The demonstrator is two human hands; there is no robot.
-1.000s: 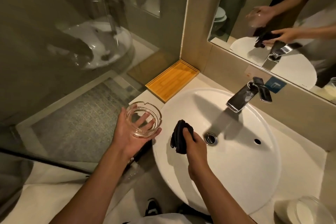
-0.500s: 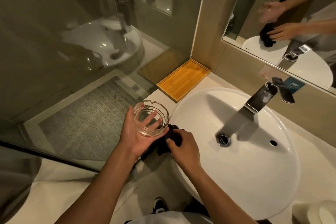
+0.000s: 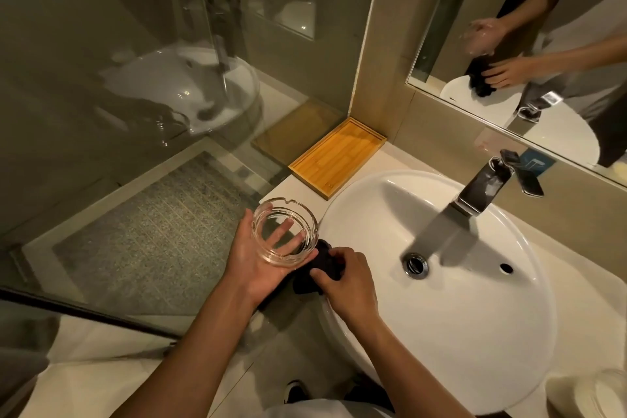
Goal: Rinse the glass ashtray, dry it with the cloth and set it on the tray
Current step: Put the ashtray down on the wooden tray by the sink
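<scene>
White porcelain fills the right of the frame: a round basin (image 3: 458, 299) sunk in a pale tabletop (image 3: 383, 159), its chrome faucet (image 3: 481, 190) not running. At the basin's left rim, the left hand (image 3: 261, 265) cradles the clear glass ashtray (image 3: 284, 231) upright on its open palm, fingers showing through the glass. Just beside it, the right hand (image 3: 346, 285) is closed on a dark cloth (image 3: 319, 268) bunched against the rim, under the ashtray's edge. A bamboo tray (image 3: 336, 156) sits bare in the tabletop's far corner, well apart from both. A wall mirror (image 3: 529, 44) reflects the hands; a glass shower partition (image 3: 135, 112) stands to the left.
</scene>
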